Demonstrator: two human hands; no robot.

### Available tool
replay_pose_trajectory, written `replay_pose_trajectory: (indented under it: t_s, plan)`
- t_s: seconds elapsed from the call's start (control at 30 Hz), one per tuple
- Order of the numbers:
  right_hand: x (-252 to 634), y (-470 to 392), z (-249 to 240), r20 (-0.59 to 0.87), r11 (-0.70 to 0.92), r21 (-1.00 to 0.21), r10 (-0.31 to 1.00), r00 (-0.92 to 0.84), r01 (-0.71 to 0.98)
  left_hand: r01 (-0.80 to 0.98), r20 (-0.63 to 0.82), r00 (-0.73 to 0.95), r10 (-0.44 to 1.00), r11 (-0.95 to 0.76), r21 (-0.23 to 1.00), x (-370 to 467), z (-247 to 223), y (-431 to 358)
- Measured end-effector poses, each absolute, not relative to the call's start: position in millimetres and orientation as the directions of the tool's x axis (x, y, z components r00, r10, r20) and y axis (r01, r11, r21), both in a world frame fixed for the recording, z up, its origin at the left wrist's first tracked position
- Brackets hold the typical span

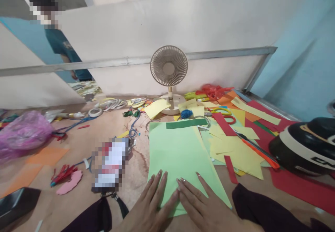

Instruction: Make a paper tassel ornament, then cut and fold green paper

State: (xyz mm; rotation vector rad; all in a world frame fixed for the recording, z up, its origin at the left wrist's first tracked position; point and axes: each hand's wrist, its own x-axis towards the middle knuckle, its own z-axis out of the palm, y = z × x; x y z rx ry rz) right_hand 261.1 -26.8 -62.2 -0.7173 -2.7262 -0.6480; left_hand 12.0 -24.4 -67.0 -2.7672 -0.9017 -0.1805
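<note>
A light green sheet of paper (178,151) lies in front of me on the table, with other sheets showing under its right edge. My left hand (154,200) rests flat on its lower left part, fingers stretched out. Beside it my right hand (197,200) lies flat on the lower right part, fingers spread. The two hands nearly meet at the thumbs. Across the sheet's far edge lies a dark green paper strip (186,123). Neither hand grips anything.
A small fan (169,66) stands at the back. Yellow paper scraps (235,151), an orange cutter (259,151) and scissors (227,117) lie right, near a black-and-white cap (300,148). Left are a phone (111,164), a pink bag (24,132) and a tape roll (95,112). A person (62,43) stands beyond the partition.
</note>
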Motion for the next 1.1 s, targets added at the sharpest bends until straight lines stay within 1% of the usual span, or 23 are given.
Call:
replay_pose_trajectory:
  t_s: [0.1,0.17,0.3,0.33,0.4,0.47,0.57,0.63,0.67,0.7,0.73,0.77,0.83,0.87,0.93,1.03,1.1]
  plan:
    - [264.4,-26.9,-67.2,0.406,0.735,0.426,0.366,-0.838,0.528,0.568,0.267,0.811,0.52,-0.809,-0.152,13.5,-66.3,-23.1]
    - [265.9,-27.7,-69.0,0.433,0.72,0.441,0.352,-0.83,0.536,0.56,0.266,0.815,0.514,-0.818,-0.133,13.2,-63.6,-22.2]
    - [268.9,-33.0,-68.4,0.418,0.704,0.453,0.375,-0.828,0.547,0.561,0.163,0.822,0.546,-0.826,-0.061,9.2,-45.7,-24.1]
    - [270.6,-35.3,-68.5,0.404,0.697,0.454,0.395,-0.825,0.555,0.563,0.106,0.823,0.558,-0.826,-0.018,7.3,-39.7,-24.9]
    - [276.4,-40.3,-71.6,0.372,0.682,0.455,0.439,-0.818,0.573,0.53,0.013,0.847,0.532,-0.845,0.073,2.0,-29.2,-25.9]
    - [285.4,-45.7,-79.7,0.36,0.672,0.443,0.472,-0.804,0.593,0.519,-0.034,0.854,0.519,-0.845,0.127,-5.0,-22.8,-26.1]
    - [303.8,-55.3,-95.1,0.41,0.677,0.382,0.486,-0.772,0.629,0.538,-0.074,0.843,0.533,-0.829,0.15,-18.7,-20.9,-26.9]
    - [317.7,-63.6,-97.9,0.443,0.701,0.301,0.498,-0.746,0.647,0.565,-0.086,0.825,0.559,-0.812,0.143,-29.4,-21.6,-28.4]
    - [324.3,-68.0,-95.1,0.422,0.72,0.246,0.522,-0.741,0.648,0.569,-0.082,0.823,0.563,-0.811,0.14,-34.9,-21.6,-29.3]
    - [330.2,-72.3,-89.1,0.358,0.742,0.198,0.553,-0.752,0.64,0.578,-0.084,0.816,0.572,-0.805,0.133,-40.1,-21.0,-30.1]
    - [334.7,-76.2,-80.6,0.248,0.749,0.153,0.602,-0.759,0.644,0.579,-0.092,0.815,0.572,-0.806,0.125,-44.6,-19.6,-30.6]
    - [337.3,-79.1,-70.0,0.172,0.752,0.119,0.627,-0.76,0.648,0.58,-0.103,0.814,0.571,-0.806,0.114,-48.1,-17.3,-30.8]
    - [334.4,-81.3,-46.7,0.145,0.743,0.093,0.649,-0.747,0.663,0.572,-0.129,0.818,0.56,-0.815,0.09,-50.2,-10.7,-30.2]
    - [328.3,-80.3,-35.7,0.167,0.738,0.089,0.652,-0.74,0.669,0.57,-0.131,0.819,0.558,-0.818,0.08,-48.1,-7.0,-29.5]
    - [307.0,-74.8,-18.5,0.186,0.745,0.084,0.641,-0.744,0.662,0.554,-0.084,0.832,0.548,-0.827,0.091,-37.7,-1.3,-28.4]
    - [263.4,-63.2,-8.8,0.11,0.773,0.013,0.629,-0.77,0.634,0.514,0.0,0.855,0.519,-0.848,0.128,-13.2,-3.0,-29.1]
    - [238.6,-57.0,-12.1,0.051,0.793,-0.04,0.609,-0.791,0.608,0.492,0.022,0.865,0.501,-0.857,0.151,1.1,-11.5,-31.2]
